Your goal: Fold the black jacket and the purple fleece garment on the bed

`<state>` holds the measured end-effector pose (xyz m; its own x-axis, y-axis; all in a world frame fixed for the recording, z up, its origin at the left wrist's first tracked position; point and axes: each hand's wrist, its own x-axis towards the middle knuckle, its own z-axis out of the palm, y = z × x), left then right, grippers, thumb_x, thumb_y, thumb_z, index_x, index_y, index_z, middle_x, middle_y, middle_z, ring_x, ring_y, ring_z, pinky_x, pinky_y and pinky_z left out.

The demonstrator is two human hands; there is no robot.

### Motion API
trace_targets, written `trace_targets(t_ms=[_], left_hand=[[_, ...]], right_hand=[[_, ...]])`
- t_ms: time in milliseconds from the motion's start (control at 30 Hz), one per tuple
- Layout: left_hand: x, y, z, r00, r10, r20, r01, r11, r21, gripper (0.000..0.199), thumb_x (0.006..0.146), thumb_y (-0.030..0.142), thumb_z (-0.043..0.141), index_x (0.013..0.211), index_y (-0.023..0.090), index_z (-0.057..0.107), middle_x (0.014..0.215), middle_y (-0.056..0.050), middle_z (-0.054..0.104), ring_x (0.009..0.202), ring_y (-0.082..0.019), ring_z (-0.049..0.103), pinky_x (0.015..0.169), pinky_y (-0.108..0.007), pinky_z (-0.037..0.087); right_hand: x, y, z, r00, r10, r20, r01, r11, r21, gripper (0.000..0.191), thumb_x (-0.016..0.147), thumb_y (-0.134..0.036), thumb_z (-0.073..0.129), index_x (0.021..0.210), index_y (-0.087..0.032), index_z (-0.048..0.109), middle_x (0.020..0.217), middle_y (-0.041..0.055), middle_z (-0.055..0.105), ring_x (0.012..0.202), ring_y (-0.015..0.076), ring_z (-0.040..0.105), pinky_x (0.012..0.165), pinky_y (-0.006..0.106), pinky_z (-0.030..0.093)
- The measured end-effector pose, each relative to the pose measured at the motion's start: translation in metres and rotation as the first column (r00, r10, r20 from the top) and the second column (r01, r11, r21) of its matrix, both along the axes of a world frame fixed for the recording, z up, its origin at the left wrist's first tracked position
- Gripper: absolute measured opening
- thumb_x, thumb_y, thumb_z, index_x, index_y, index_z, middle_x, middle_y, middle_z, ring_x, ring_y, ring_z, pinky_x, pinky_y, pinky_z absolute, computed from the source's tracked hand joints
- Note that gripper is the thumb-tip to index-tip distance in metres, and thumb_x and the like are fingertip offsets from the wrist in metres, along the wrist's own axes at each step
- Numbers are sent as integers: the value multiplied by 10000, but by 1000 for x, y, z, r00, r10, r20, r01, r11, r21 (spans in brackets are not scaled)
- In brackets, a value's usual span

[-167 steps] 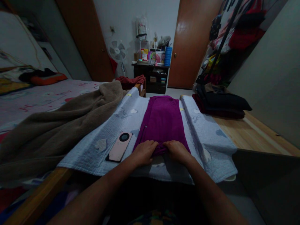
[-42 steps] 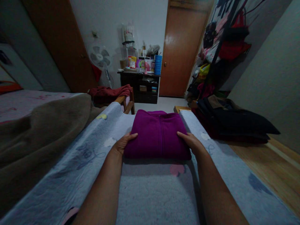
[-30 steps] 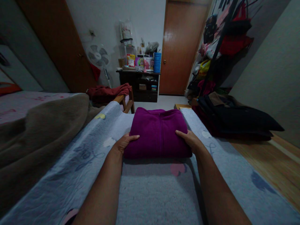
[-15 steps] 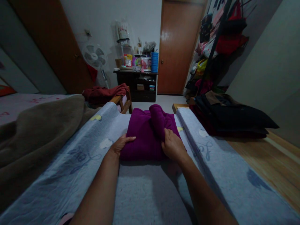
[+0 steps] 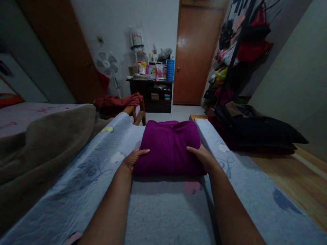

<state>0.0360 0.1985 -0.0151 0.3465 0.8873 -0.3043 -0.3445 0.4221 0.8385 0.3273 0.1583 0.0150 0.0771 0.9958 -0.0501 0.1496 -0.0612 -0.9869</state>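
Note:
A purple jacket (image 5: 163,149), folded into a thick rectangular bundle with a seam or zip line down its front, lies on the pale blue patterned bed cover (image 5: 163,211). My left hand (image 5: 134,158) grips its left side, thumb on top and the other fingers hidden underneath or behind. On the opposite side my right hand (image 5: 203,156) holds the bundle the same way, its thumb pressed on the upper face and its remaining fingers out of sight.
A brown blanket (image 5: 51,146) is heaped on the left. Dark folded clothes (image 5: 252,129) are stacked on a wooden surface (image 5: 273,170) at right. Beyond the bed are a red cloth (image 5: 117,102), a fan (image 5: 107,64), a black cabinet (image 5: 150,93) and a door (image 5: 192,54).
The raised flap on the jacket's right part now lies flat across it. My right hand has moved outward from that flap to the bundle's right side; my left hand stays at the left side.

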Motion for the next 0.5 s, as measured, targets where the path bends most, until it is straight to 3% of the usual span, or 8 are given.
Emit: trace_targets(t_ms=[67, 167, 333, 500], left_hand=[[0, 0, 1, 1000, -6, 27, 7, 1000, -15, 594, 647, 187, 763, 1212, 124, 589, 1003, -140, 742, 909, -297, 715, 872, -416, 565], [-1, 0, 3, 998, -5, 56, 6, 1000, -16, 573, 654, 177, 751, 1203, 117, 596, 998, -140, 743, 910, -298, 714, 876, -418, 563], [1, 10, 20, 997, 0, 72, -3, 999, 46, 603, 625, 114, 719, 1214, 107, 591, 981, -131, 749, 909, -298, 713, 888, -417, 558], [6, 41, 49, 998, 8, 59, -17, 987, 162, 661, 598, 95, 696, 1247, 132, 577, 996, -104, 749, 905, -295, 714, 898, -442, 553]], right_hand=[[2, -1, 4, 967, -31, -253, -11, 987, -162, 508, 760, -363, 640, 1226, -184, 550, 1134, 125, 692, 1004, 260, 665, 883, 413, 526], [4, 2, 7, 903, -93, -419, -41, 953, -299, 396, 739, -327, 650, 1102, -171, 617, 940, 107, 743, 855, 258, 703, 823, 416, 554], [9, 17, 17, 880, -86, -466, -19, 976, -216, 386, 664, -209, 692, 1045, -180, 637, 903, 71, 754, 797, 246, 711, 825, 400, 561], [14, 45, 43, 891, -45, -452, 7, 996, -86, 422, 659, -174, 689, 1077, -166, 637, 936, 70, 754, 837, 247, 712, 848, 397, 560]])
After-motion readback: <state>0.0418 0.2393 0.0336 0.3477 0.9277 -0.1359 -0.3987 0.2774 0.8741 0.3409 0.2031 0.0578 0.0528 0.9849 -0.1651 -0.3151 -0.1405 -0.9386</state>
